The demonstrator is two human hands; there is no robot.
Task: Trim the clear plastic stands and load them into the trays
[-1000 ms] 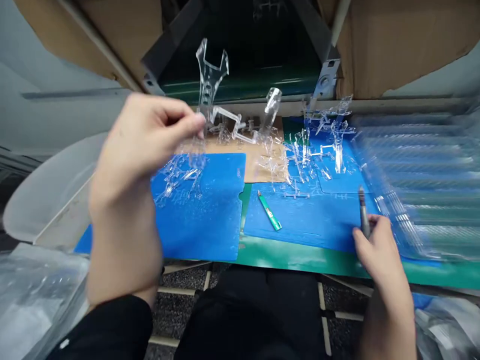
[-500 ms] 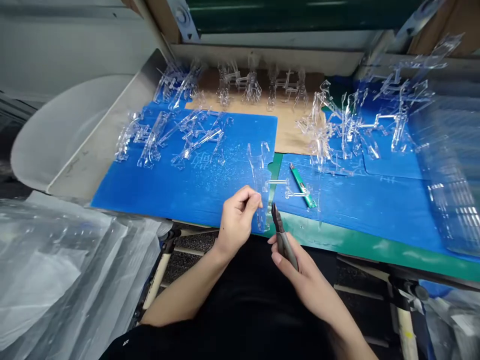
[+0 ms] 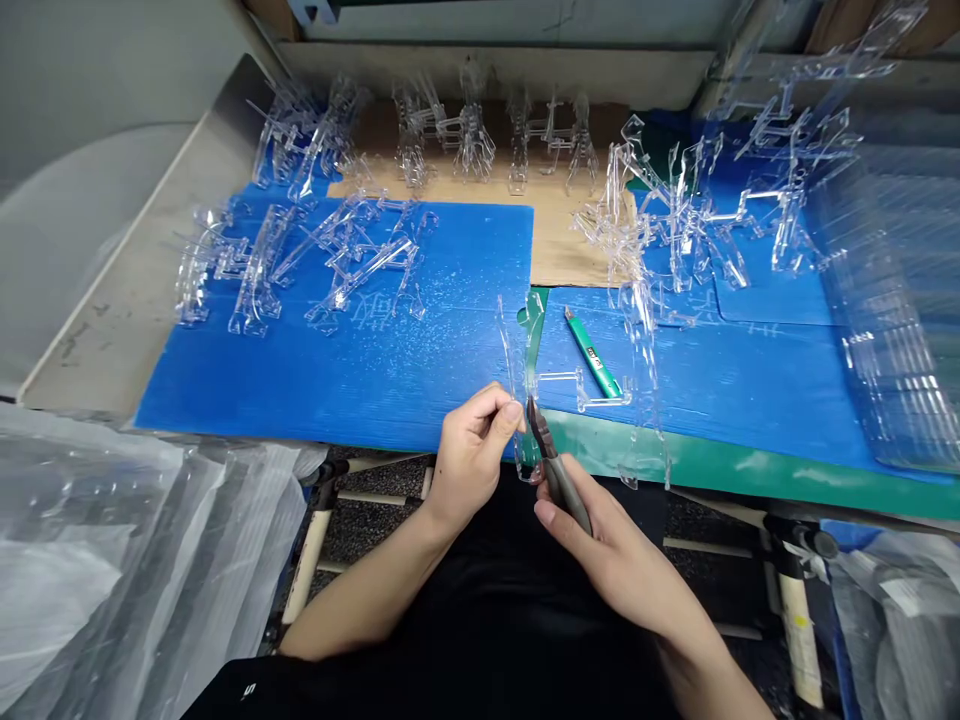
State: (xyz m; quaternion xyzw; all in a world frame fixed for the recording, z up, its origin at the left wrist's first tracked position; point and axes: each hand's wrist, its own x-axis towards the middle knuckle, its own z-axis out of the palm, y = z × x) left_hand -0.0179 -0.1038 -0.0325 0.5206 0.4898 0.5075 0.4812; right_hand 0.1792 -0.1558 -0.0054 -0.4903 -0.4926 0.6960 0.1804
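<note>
My left hand [image 3: 472, 450] pinches a clear plastic molded part [image 3: 583, 388] near the table's front edge. The part has two long forked pieces joined by a thin clear bar, and its far piece spreads to the right. In my right hand [image 3: 592, 520] is a pair of side cutters [image 3: 551, 455] with grey handles and dark jaws. The jaw tips meet the left piece of the part just beside my left fingers. Whether the jaws are closed on the plastic I cannot tell. A green utility knife [image 3: 592, 352] lies behind the connecting bar.
Several clear molded parts lie at the left [image 3: 259, 265], on brown cardboard [image 3: 570, 250] at the back, and in a tangled pile [image 3: 675, 220] at the right. A clear plastic tray [image 3: 885, 330] stands far right. Blue sheets [image 3: 420, 360] cover the table; plastic bags [image 3: 150, 560] hang lower left.
The side cutters have come closer to my left fingers, their tips now at the clear part. The part's right piece shows lower and nearer the front edge. The view has shifted slightly.
</note>
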